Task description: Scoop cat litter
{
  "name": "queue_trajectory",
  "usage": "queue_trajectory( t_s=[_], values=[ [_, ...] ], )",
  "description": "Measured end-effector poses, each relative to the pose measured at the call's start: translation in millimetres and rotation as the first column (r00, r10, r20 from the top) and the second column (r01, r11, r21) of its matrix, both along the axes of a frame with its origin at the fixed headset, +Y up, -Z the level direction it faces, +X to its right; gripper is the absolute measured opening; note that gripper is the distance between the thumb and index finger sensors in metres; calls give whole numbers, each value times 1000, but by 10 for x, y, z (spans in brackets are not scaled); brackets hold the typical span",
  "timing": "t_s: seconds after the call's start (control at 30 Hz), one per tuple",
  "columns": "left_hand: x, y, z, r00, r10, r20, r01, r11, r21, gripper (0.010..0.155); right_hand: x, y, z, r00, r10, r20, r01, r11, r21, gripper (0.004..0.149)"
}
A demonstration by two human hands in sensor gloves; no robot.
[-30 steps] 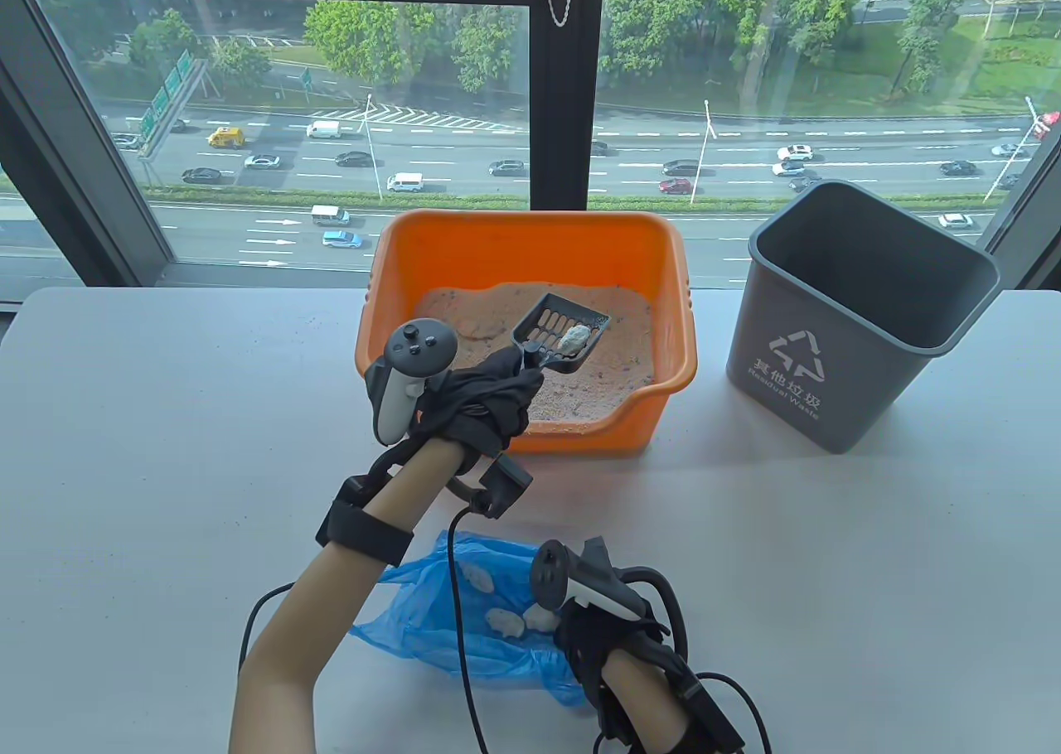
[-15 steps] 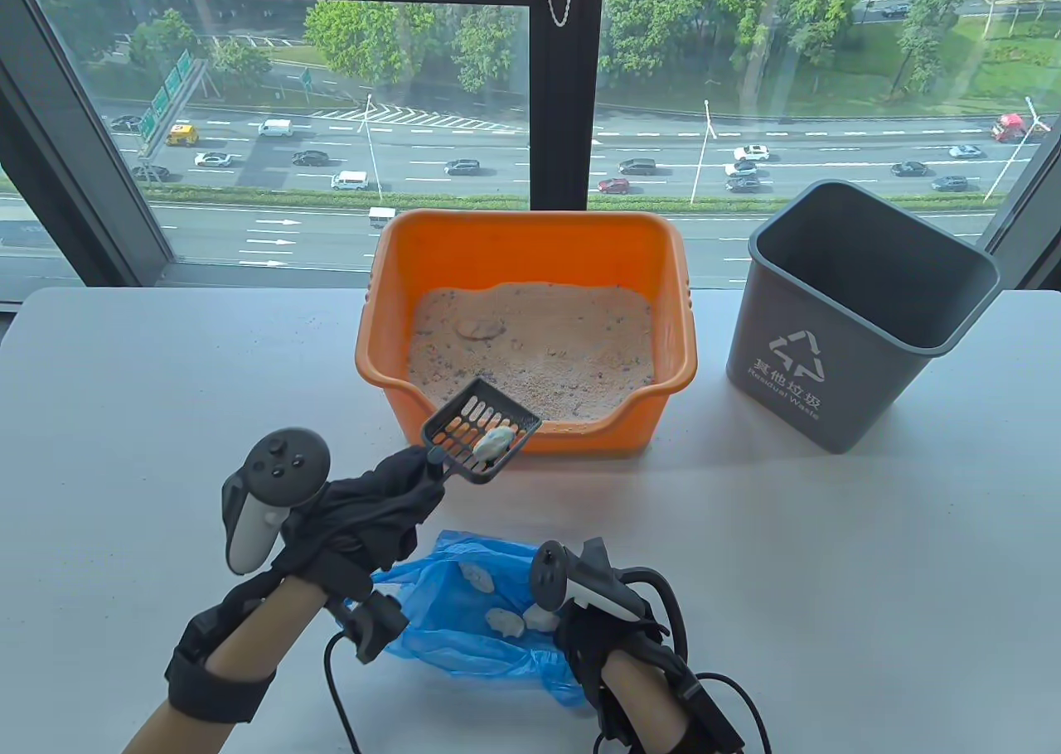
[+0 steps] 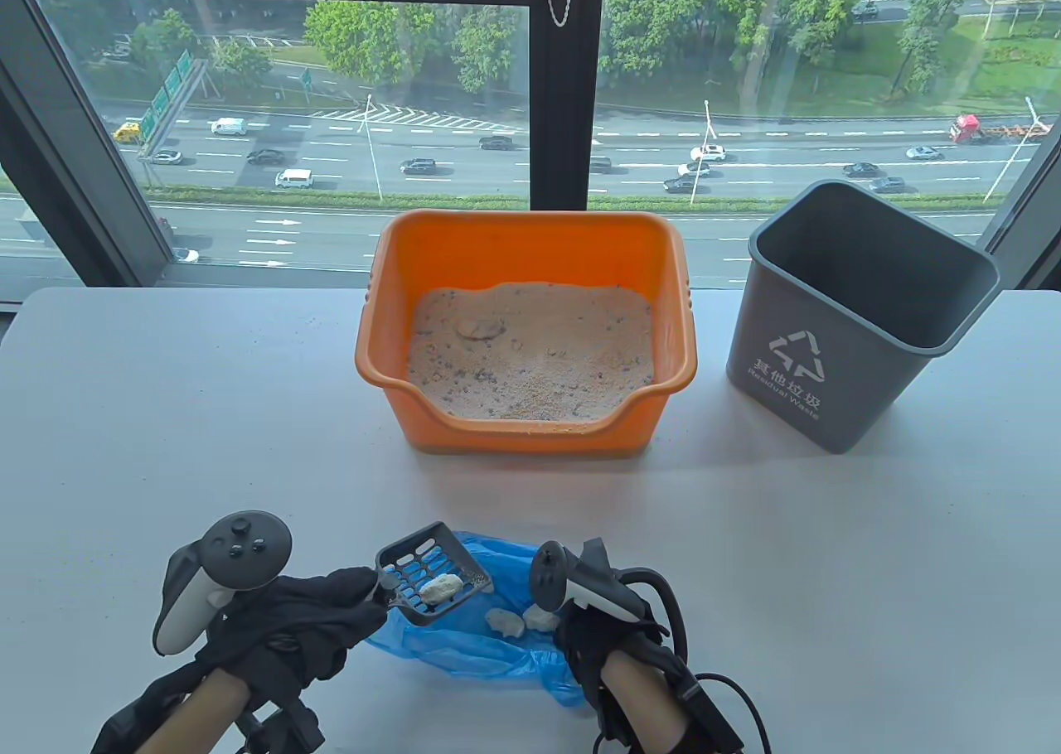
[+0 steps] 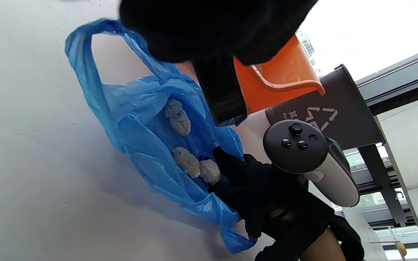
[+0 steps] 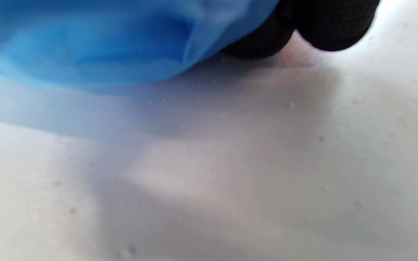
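The step in hand looks to be tipping the clump out of the scoop and into the blue bag. To do it well, the scoop should be brought right over the bag's open mouth before it is tilted, and tilted slowly toward the right hand so the clump slides off the slotted floor rather than bouncing past the thin plastic onto the worktop. The risk is the bag mouth sagging shut, so the opening needs to be kept wide.

The left hand is low and near the person, fingers curled round the scoop's handle and gripping it. The scoop sticks out ahead and to the right of that hand, roughly level, with the single pale clump lying on it. It hovers over the near-left edge of the bag.

The right hand sits just right of the scoop at the bag's right side. In the left wrist view its fingers reach into the plastic beside three clumps already inside, seemingly pinching the rim to hold it open. The litter tray stands well ahead of both hands, and the grey bin is far off to the right.
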State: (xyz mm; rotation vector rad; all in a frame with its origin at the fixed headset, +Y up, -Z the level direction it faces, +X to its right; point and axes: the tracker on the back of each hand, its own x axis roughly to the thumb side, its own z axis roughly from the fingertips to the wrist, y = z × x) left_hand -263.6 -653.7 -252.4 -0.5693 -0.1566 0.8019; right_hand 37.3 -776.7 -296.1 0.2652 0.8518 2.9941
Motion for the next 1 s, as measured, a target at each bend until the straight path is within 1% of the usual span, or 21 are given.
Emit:
queue_trajectory(
  t_s=[0.1, 0.17, 0.3, 0.33, 0.4, 0.5, 0.6, 0.77, 0.9, 1.0],
  values=[
    [93, 7, -40, 993, -111, 47, 113, 993, -39, 62, -1, 0, 0, 1000, 1, -1, -1, 1000, 0, 72],
    [231, 40, -97, 975, -205, 83, 209, 977, -44, 61, -3, 2, 0, 1000, 2, -1, -2, 1000, -2, 72],
    [550, 134, -213, 919, -376, 117, 377, 926, 17, 60, -5, 1, 4, 1000, 3, -1, -3, 1000, -1, 72],
    [650, 160, -248, 894, -428, 132, 426, 904, 39, 60, -5, 1, 4, 1000, 3, -1, -3, 1000, 0, 72],
    [789, 186, -297, 860, -484, 164, 482, 875, 52, 59, -6, 2, 5, 1000, 4, -1, -4, 1000, 0, 72],
    [892, 190, -334, 828, -534, 173, 529, 845, 74, 59, -7, 1, 5, 1000, 4, -2, -4, 1000, 0, 71],
    [861, 175, -341, 833, -529, 164, 526, 848, 63, 60, -9, 1, 6, 1000, 5, -2, -5, 1000, 0, 71],
    [650, 191, -278, 882, -447, 151, 448, 894, 27, 61, -12, 3, 7, 1000, 6, -2, -6, 1000, 0, 71],
    [364, 273, -201, 946, -304, 110, 305, 952, 15, 62, -14, 3, 8, 1000, 6, -2, -6, 1000, 1, 72],
    [187, 344, -182, 973, -220, 68, 219, 975, 19, 63, -15, 3, 10, 1000, 6, -2, -6, 1000, 1, 71]
  ],
)
